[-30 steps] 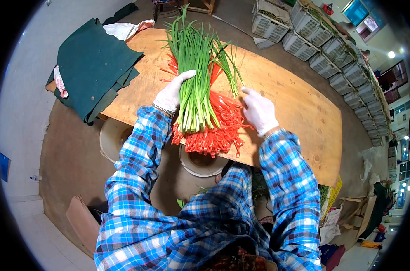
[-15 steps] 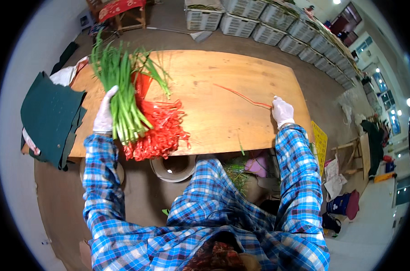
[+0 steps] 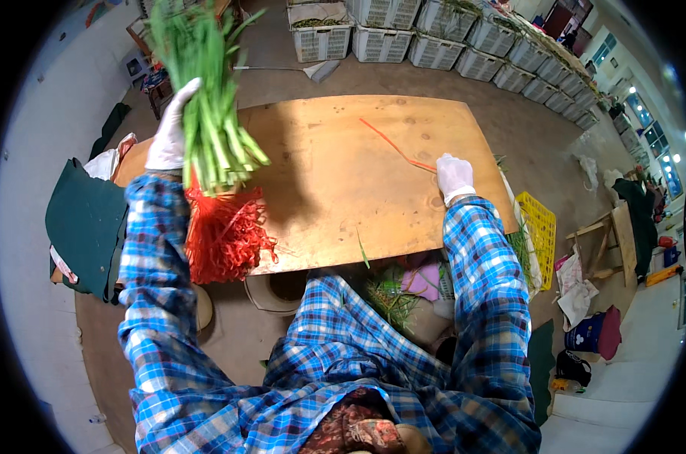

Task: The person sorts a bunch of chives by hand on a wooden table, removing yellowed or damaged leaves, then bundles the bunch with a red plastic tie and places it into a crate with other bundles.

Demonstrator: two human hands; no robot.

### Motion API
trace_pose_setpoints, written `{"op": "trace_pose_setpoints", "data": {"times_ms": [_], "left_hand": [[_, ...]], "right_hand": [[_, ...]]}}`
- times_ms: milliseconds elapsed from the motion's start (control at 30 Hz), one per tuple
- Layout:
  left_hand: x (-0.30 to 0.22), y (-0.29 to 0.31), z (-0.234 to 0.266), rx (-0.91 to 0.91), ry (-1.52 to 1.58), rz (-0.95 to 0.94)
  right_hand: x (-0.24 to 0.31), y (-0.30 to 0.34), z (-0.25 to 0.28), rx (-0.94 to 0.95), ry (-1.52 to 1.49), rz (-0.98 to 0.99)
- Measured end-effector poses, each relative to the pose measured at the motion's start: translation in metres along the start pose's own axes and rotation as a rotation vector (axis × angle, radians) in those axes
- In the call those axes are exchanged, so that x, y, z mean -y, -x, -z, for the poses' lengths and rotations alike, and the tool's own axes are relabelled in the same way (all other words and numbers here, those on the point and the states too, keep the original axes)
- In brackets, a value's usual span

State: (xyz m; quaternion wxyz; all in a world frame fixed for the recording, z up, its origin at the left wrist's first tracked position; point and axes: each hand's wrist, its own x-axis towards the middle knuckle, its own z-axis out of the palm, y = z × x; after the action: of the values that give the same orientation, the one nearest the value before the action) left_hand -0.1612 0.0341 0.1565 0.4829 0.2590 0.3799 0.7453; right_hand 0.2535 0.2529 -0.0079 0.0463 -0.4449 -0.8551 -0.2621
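Note:
A bunch of long green vegetable stalks [image 3: 216,140], similar to green onions, is raised above the left part of the wooden table. My white-gloved left hand [image 3: 175,129] grips it from its left side, leafy tops away from me and pale cut ends toward me. Beneath those ends, a heap of red plastic ties [image 3: 226,234] lies at the table's near left edge. At the right of the tabletop my gloved right hand [image 3: 455,177] is closed on one end of a single red tie [image 3: 392,145], which stretches away to the left across the wood.
The wooden table [image 3: 343,204] fills the middle. Dark green cloth [image 3: 86,219] hangs over its left end. A yellow crate [image 3: 537,234] stands by the right side. Under the near edge are a bucket [image 3: 271,295] and loose greens [image 3: 392,306]. Stacked grey crates [image 3: 381,44] line the back.
My left hand has lifted the green bunch up and away from me, uncovering more of the red heap. My right hand keeps its hold on the red tie. The whole view has shifted slightly.

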Motion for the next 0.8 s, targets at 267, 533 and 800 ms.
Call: {"op": "trace_pose_setpoints", "data": {"times_ms": [267, 533, 800], "left_hand": [[0.159, -0.073, -0.097, 0.264, 0.097, 0.282], [0.274, -0.114, -0.161, 0.324, 0.096, 0.636], [0.323, -0.129, -0.176, 0.411, -0.388, 0.725]], "right_hand": [[0.007, -0.004, -0.007, -0.165, 0.160, 0.000], [-0.003, 0.002, -0.016, -0.162, 0.187, 0.048], [-0.003, 0.002, -0.034, -0.245, 0.062, -0.002]]}}
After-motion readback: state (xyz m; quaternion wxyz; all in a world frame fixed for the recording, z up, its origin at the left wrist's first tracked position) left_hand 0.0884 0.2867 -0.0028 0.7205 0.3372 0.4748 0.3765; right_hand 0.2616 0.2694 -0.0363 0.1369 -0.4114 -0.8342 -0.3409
